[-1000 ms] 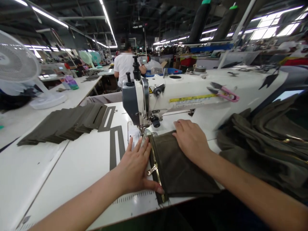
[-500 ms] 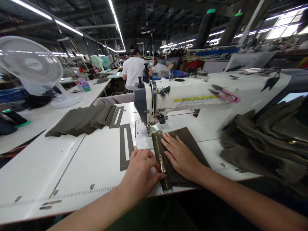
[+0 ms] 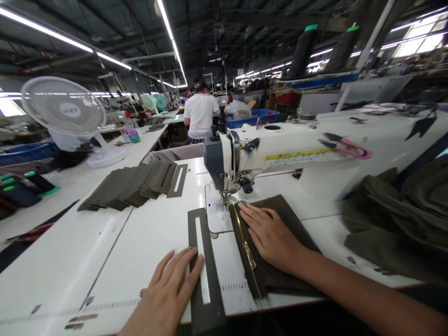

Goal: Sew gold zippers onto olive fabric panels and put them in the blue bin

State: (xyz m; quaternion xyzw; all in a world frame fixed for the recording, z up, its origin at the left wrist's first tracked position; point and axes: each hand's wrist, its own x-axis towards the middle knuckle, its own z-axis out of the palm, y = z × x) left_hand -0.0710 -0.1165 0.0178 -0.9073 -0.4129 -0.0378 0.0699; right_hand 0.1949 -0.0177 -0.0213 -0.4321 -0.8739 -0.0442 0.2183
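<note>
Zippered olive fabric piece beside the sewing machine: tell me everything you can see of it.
The olive-green fabric panel lies flat on the white sewing table. It is roughly rectangular and matte, with a woven look. A brass-toothed zipper with dark tape runs along its left edge, slider and pull lying on the teeth. The zipper's far end sits close to the machine's metal presser foot. The person's right hand rests flat on the panel.
</note>
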